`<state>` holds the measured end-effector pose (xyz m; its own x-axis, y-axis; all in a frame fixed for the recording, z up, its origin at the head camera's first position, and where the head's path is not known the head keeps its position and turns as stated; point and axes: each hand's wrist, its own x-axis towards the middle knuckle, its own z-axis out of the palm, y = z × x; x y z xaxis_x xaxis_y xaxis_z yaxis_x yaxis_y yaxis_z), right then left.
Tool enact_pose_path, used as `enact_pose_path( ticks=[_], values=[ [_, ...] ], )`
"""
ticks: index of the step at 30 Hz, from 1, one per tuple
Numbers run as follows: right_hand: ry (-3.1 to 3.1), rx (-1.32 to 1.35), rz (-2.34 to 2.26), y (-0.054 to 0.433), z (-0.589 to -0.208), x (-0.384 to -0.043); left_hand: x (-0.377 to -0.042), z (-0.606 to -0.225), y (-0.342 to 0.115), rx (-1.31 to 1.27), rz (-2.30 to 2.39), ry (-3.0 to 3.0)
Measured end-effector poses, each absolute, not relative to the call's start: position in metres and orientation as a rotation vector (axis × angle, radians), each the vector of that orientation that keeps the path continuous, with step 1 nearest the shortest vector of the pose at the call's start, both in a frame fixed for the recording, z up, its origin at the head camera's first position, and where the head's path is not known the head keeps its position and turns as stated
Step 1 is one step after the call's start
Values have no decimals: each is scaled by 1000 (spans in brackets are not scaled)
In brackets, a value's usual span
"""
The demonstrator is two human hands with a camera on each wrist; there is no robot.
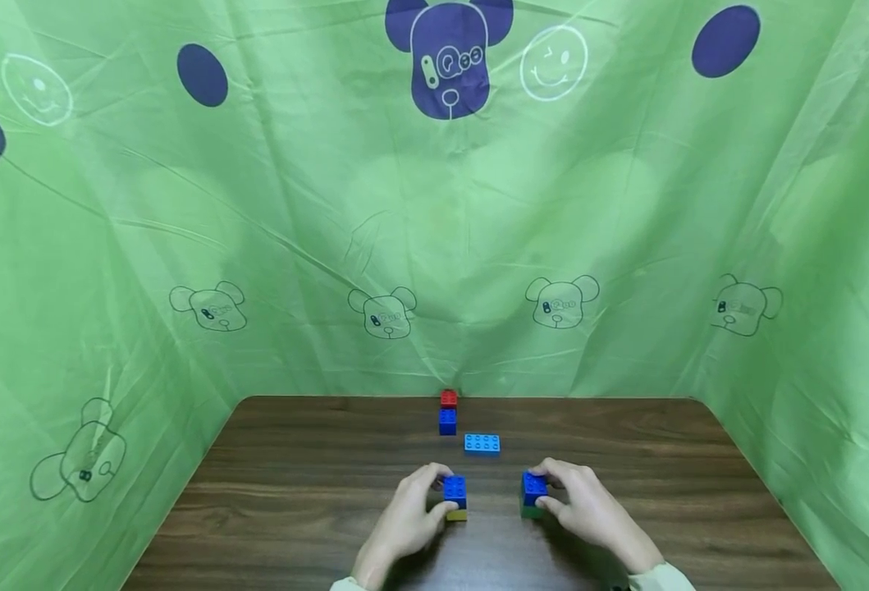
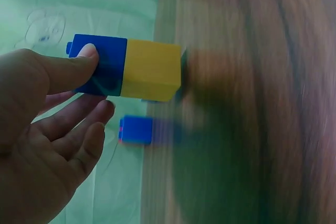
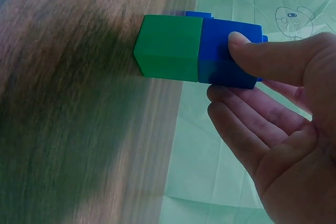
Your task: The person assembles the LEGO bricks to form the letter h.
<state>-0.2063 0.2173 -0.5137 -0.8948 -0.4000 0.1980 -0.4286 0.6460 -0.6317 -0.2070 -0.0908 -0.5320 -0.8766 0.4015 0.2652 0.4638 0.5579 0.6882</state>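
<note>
My left hand [image 1: 408,509] pinches a blue brick [image 1: 455,490] between thumb and fingers. That brick sits on a yellow brick [image 2: 152,70], whose front shows below it in the head view. On the right, a second blue brick [image 1: 533,488] stacked on a green brick [image 3: 169,48] is pinched by my right hand [image 1: 589,501], the thumb on the blue one's side. The two stacks stand upright, a short gap apart. Whether their undersides touch the table is hard to tell.
Beyond the hands, a light blue eight-stud brick [image 1: 482,444] lies on the wooden table [image 1: 279,484]. Farther back are another blue brick [image 1: 447,422] and a red brick [image 1: 449,399] close behind it. A green printed cloth [image 1: 464,246] hangs around the back and sides.
</note>
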Motion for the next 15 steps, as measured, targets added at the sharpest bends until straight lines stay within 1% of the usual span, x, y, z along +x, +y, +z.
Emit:
enact_pose_path(
  ticks=[7, 15],
  values=[
    [-2813, 716, 1184, 219, -518, -209, -205, -536, -73, -756, -1306, -2748],
    [-2810, 718, 1166, 219, -518, -209, -207, -537, -72, -756, -1258, -2763]
  ],
)
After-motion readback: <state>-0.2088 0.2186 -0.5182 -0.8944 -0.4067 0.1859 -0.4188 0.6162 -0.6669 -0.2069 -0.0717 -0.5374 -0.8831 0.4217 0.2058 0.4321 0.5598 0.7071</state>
